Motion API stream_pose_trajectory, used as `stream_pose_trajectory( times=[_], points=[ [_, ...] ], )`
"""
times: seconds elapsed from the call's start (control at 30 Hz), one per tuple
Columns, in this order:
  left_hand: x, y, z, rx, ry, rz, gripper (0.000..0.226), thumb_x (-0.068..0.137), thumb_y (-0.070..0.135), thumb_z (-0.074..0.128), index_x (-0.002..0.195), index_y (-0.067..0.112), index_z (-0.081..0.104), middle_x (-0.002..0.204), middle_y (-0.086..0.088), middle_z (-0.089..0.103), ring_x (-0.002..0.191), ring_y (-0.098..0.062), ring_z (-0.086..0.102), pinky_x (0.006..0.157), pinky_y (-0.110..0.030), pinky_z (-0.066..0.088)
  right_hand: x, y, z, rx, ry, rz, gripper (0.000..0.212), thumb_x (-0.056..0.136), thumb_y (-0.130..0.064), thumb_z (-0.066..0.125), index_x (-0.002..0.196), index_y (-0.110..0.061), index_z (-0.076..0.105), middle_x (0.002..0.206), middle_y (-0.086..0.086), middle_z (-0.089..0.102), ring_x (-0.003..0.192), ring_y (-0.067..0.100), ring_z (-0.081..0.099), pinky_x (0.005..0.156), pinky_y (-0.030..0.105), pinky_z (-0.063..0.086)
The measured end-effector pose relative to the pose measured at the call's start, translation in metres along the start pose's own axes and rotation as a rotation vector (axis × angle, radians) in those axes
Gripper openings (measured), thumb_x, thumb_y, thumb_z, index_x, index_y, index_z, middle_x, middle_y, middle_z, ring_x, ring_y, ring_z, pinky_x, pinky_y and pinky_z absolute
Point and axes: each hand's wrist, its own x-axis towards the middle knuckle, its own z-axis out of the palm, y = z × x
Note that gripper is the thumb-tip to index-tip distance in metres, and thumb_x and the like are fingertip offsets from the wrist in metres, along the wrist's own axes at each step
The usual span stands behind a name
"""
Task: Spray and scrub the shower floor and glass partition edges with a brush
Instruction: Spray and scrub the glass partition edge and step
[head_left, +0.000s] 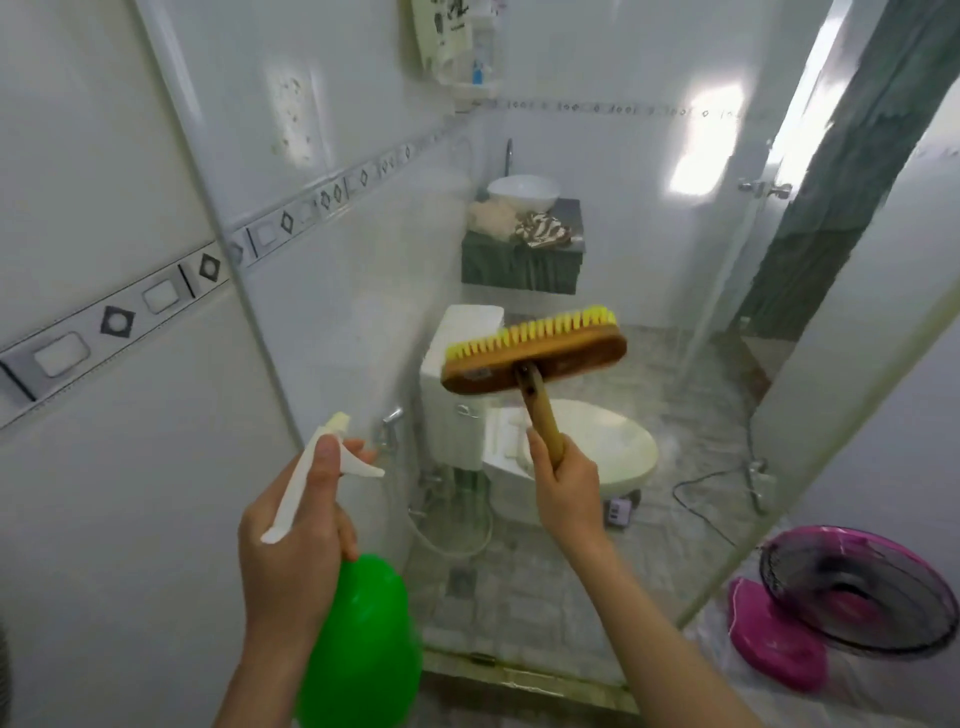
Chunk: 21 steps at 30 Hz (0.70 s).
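We look into a small bathroom with white tiled walls (104, 467) that carry a patterned border strip. The floor (524, 587) is grey mottled tile with a drain (460, 582) set in it. The glass (332, 322) stands in front of us, streaky, and a stained sill (519, 675) runs along its bottom edge.

Through the glass we see a toilet (613, 447) with its lid down. Behind it is a dark counter (519, 260) with a white basin (522, 192) and a crumpled cloth (543, 231). A pink fan (852, 592) lies on the floor at lower right.

Our right hand (563, 488) is closed round the wooden handle of the brush (535, 353). The brush head is raised above the hand at toilet height, yellow bristles facing away from us. We cannot tell whether the bristles touch the glass.

Our left hand (291, 545) is wrapped round the neck of a green bottle (363, 639), to the left of the brush and lower. The thumb lies on the white spray head, a fingertip shows at the trigger, and the nozzle points at the glass. The two hands are well apart.

We cannot tell the bottle's fill level or what is inside the basin.
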Motion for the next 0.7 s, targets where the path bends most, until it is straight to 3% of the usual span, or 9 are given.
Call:
stream_pose_trajectory(
  times=[0.07,0.17,0.27,0.37,0.47,0.57,0.63,0.7],
  points=[
    [-0.001,-0.002,-0.007,0.011,0.017,0.002,0.032,0.093,0.055,0.046,0.082,0.054,0.075,0.086,-0.036,0.065,0.043,-0.023,0.043,0.04,-0.021,0.036,-0.03,0.036,-0.001,0.017,-0.047,0.1,0.044,0.082,-0.063,0.041,0.078,-0.023,0.058,0.059,-0.004,0.056,0.05,0.007,0.053,0.045,0.02,0.04],
    [-0.003,-0.007,-0.017,0.017,0.038,-0.003,0.034,0.095,0.053,0.046,0.082,0.048,0.077,0.081,-0.035,0.063,0.041,-0.018,0.043,0.04,-0.021,0.036,-0.056,0.042,0.013,-0.049,-0.121,0.207,0.054,0.081,-0.071,0.035,0.081,-0.024,0.06,0.061,-0.003,0.057,0.051,0.009,0.055,0.046,0.027,0.043],
    [-0.003,-0.009,-0.023,0.04,0.064,-0.023,0.035,0.094,0.054,0.048,0.083,0.042,0.078,0.072,-0.033,0.061,0.041,-0.018,0.045,0.038,-0.018,0.035,-0.019,-0.026,0.041,-0.171,-0.151,0.051,0.05,0.089,-0.064,0.036,0.081,-0.019,0.056,0.065,-0.004,0.057,0.058,0.016,0.057,0.047,0.024,0.038],
    [-0.004,-0.006,-0.028,0.047,0.075,-0.043,0.037,0.09,0.057,0.047,0.088,0.037,0.078,0.078,-0.031,0.065,0.044,-0.022,0.046,0.038,-0.02,0.037,0.011,-0.082,0.062,-0.23,-0.193,-0.105,0.051,0.09,-0.064,0.035,0.081,-0.017,0.054,0.069,0.0,0.058,0.06,0.017,0.058,0.054,0.029,0.048],
    [-0.005,0.0,-0.038,0.018,0.11,-0.036,0.033,0.092,0.056,0.045,0.084,0.049,0.077,0.085,-0.032,0.066,0.045,-0.024,0.044,0.044,-0.026,0.038,-0.002,-0.058,0.062,-0.225,-0.174,-0.054,0.054,0.088,-0.068,0.033,0.079,-0.018,0.052,0.068,0.001,0.058,0.06,0.019,0.058,0.053,0.033,0.048],
    [-0.003,-0.004,-0.053,0.023,0.15,-0.022,0.035,0.092,0.055,0.046,0.084,0.043,0.078,0.081,-0.031,0.064,0.043,-0.023,0.043,0.041,-0.024,0.036,-0.029,-0.022,0.052,-0.297,-0.161,0.022,0.055,0.083,-0.07,0.027,0.077,-0.021,0.051,0.064,-0.004,0.055,0.057,0.016,0.057,0.046,0.027,0.038],
    [-0.002,-0.006,-0.058,0.02,0.168,-0.036,0.036,0.09,0.058,0.047,0.086,0.039,0.078,0.079,-0.027,0.065,0.042,-0.022,0.043,0.04,-0.023,0.036,-0.026,-0.038,0.059,-0.327,-0.186,0.017,0.052,0.087,-0.066,0.03,0.078,-0.02,0.051,0.064,-0.005,0.054,0.058,0.017,0.057,0.049,0.031,0.045],
    [-0.002,-0.007,-0.06,0.03,0.175,-0.047,0.037,0.089,0.058,0.048,0.088,0.037,0.079,0.081,-0.032,0.066,0.042,-0.02,0.044,0.04,-0.023,0.036,-0.008,-0.083,0.078,-0.333,-0.259,-0.038,0.048,0.091,-0.062,0.034,0.079,-0.018,0.051,0.064,-0.006,0.052,0.055,0.013,0.053,0.049,0.028,0.044]
  ],
)
